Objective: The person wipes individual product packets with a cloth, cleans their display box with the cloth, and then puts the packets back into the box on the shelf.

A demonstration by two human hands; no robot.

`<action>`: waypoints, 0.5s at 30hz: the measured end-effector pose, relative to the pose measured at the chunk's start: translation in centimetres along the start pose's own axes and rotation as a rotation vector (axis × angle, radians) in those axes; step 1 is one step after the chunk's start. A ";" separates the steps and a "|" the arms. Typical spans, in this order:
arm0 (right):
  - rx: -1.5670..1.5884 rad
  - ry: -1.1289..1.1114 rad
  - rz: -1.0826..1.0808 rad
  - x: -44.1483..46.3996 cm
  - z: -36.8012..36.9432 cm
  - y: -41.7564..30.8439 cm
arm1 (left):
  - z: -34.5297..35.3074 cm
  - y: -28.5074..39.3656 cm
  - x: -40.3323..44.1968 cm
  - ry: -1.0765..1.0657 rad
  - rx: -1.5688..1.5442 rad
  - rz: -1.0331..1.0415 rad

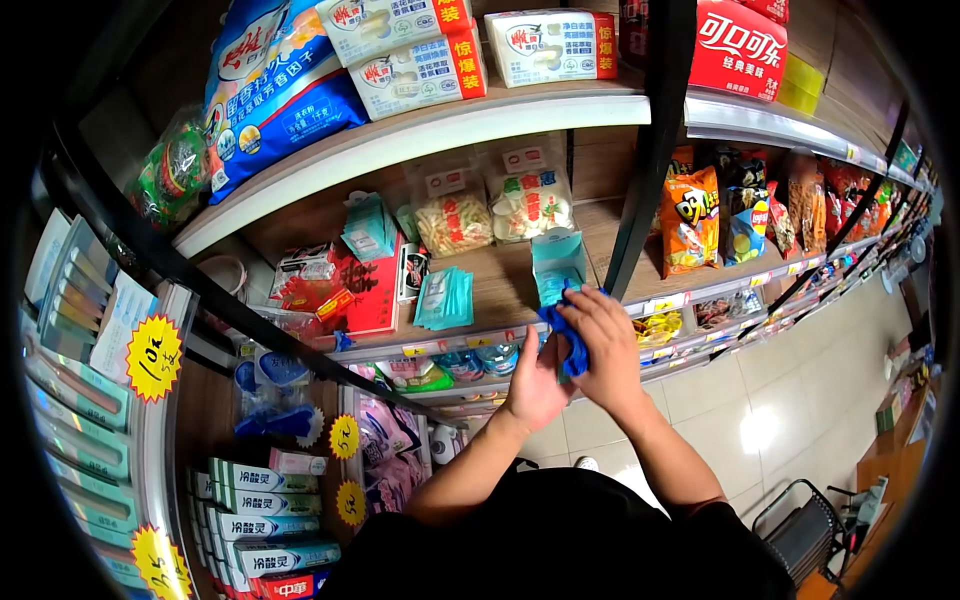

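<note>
My right hand (606, 345) is closed on a crumpled blue cloth (572, 342). Beside it, my left hand (540, 385) has its thumb raised, and its other fingers run behind the cloth. A sliver of teal shows between the hands, too small to name. Just beyond my fingers an open teal carton (557, 262) stands at the shelf's front edge. To its left lies a fanned pile of teal packets (445, 298), with another teal stack (370, 228) farther back.
Two clear bags of pale food (528, 195) stand at the shelf's back, near a red package (368, 290). A black upright post (650, 150) rises right of my hands. Snack bags (690, 220) line the right shelf; toothpaste boxes (268, 502) are stacked lower left. A chair (800, 540) stands behind.
</note>
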State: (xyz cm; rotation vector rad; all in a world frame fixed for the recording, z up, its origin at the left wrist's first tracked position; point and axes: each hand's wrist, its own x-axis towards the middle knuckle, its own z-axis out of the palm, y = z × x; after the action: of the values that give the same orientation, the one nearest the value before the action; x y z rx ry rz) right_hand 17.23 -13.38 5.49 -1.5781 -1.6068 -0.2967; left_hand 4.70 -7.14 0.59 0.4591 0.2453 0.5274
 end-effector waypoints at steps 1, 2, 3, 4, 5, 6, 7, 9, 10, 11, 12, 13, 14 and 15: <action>-0.001 0.001 0.000 0.2 0.0 0.4 | 0.4 0.0 -0.1 -0.044 -0.016 -0.009; 0.014 0.011 0.055 0.2 0.1 1.1 | 0.6 -0.1 -0.1 -0.087 -0.033 -0.017; 0.031 0.022 0.109 0.3 0.2 1.4 | 0.7 -0.1 0.1 -0.101 -0.029 -0.003; 0.033 0.021 0.105 0.2 0.1 1.2 | 0.6 0.0 0.1 -0.101 -0.029 0.001; 0.010 -0.029 0.058 -0.3 -0.1 0.7 | 0.4 0.1 0.1 -0.046 -0.051 0.002; -0.013 -0.080 0.012 -0.9 -0.2 0.2 | 0.1 0.1 0.1 0.010 -0.075 0.002; -0.032 -0.106 -0.023 -1.7 -0.2 -0.5 | -1.0 0.2 0.4 -0.001 -0.083 -0.007; -0.033 -0.139 -0.072 -3.2 -0.3 -1.5 | -2.1 1.2 0.5 -0.183 -0.158 -0.015; -0.032 -0.165 -0.088 -3.8 -0.3 -1.8 | -0.9 1.8 0.3 -0.221 -0.154 0.029; -0.031 -0.167 -0.089 -4.4 -0.2 -2.0 | -0.1 2.2 0.2 -0.167 -0.056 0.070; -0.013 -0.174 -0.099 -4.9 -0.1 -2.0 | 0.4 2.5 0.1 -0.130 -0.013 0.101; 0.005 -0.180 -0.108 -5.2 0.1 -2.0 | 0.4 2.6 0.1 -0.137 -0.012 0.110; 0.004 -0.179 -0.104 -5.3 0.2 -1.9 | 0.4 2.6 0.1 -0.146 -0.011 0.117; 0.002 -0.164 -0.092 -5.3 0.3 -1.8 | 0.3 2.4 0.2 -0.147 -0.012 0.114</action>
State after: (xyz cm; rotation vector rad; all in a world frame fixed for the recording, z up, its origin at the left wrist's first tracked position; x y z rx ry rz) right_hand 14.71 -17.24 2.31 -1.5631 -1.8086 -0.2198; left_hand 3.92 -5.28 1.98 0.5000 0.0753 0.6029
